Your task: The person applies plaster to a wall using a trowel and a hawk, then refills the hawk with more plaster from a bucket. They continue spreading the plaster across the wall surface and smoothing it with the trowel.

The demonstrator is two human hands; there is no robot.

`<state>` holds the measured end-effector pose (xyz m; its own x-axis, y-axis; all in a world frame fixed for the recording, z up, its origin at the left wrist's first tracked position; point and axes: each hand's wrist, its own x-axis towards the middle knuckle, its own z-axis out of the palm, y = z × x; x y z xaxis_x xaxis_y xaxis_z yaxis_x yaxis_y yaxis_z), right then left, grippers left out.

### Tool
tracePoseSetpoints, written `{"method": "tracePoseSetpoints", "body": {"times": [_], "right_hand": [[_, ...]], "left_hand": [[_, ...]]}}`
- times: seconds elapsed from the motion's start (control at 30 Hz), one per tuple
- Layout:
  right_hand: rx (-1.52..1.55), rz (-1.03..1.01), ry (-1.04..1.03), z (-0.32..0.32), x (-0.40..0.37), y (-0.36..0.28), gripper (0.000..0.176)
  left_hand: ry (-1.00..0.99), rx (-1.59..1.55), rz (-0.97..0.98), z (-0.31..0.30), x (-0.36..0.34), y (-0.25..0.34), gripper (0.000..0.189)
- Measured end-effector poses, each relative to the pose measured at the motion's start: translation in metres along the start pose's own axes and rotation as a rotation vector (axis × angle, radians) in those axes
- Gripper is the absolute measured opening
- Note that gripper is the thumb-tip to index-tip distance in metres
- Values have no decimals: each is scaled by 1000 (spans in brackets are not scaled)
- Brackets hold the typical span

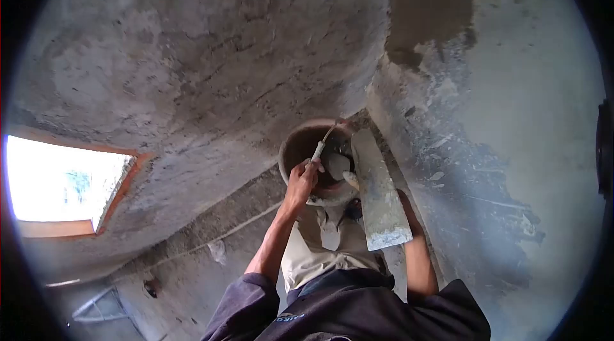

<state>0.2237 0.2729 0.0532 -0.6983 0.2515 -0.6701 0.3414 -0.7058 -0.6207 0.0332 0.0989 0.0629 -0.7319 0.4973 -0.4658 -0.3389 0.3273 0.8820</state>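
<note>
I see the left hand [303,178] closed around the trowel [320,147], blade down in the pan [295,144] just ahead, probably to scoop; the float [380,195] alongside hides the right hand, so I can't tell its grip.

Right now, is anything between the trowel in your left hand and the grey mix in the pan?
Nothing visible. The left hand has its grip on the trowel, whose working end reaches inside the pan by the grey mix. The float lies over the pan's right rim, beside that path, not across it.
</note>
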Motion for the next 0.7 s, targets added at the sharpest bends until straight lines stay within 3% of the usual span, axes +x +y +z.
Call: {"method": "tracePoseSetpoints", "body": {"times": [0.1, 0.13, 0.17, 0.27, 0.3, 0.37, 0.4, 0.53, 0.63, 0.67, 0.7], "right_hand": [[-126, 32, -94, -21, 39, 43, 35], [-108, 137, -118, -20, 52, 49, 37], [-128, 174, -128, -20, 62, 54, 37], [103, 354, -227, -18, 96, 81, 40], [87, 390, -222, 1, 95, 64, 40], [-99, 605, 151, 60, 87, 14, 40], [-132, 634, 146, 46, 95, 31, 40], [-393, 645, -67, -20, 150, 67, 42], [-587, 618, -212, 0, 186, 69, 47], [-668, 637, -208, 1, 184, 60, 54], [-745, 650, -262, -50, 214, 93, 63]], "left_hand": [[81, -47, -8, 16, 1, -8, 33], [71, -34, 1, 20, 2, -18, 35], [139, 8, 91, 29, 4, -37, 34], [200, 103, 95, 46, -2, -62, 32], [207, 149, 72, 49, -6, -46, 31], [227, 194, -25, 50, -13, -36, 32], [244, 233, -16, 49, -13, -37, 29], [267, 272, -11, 42, -14, -44, 28], [271, 221, -19, 42, -11, -45, 29], [247, 239, -32, 43, -11, -44, 29], [221, 255, -49, 46, -12, -43, 29]]}}
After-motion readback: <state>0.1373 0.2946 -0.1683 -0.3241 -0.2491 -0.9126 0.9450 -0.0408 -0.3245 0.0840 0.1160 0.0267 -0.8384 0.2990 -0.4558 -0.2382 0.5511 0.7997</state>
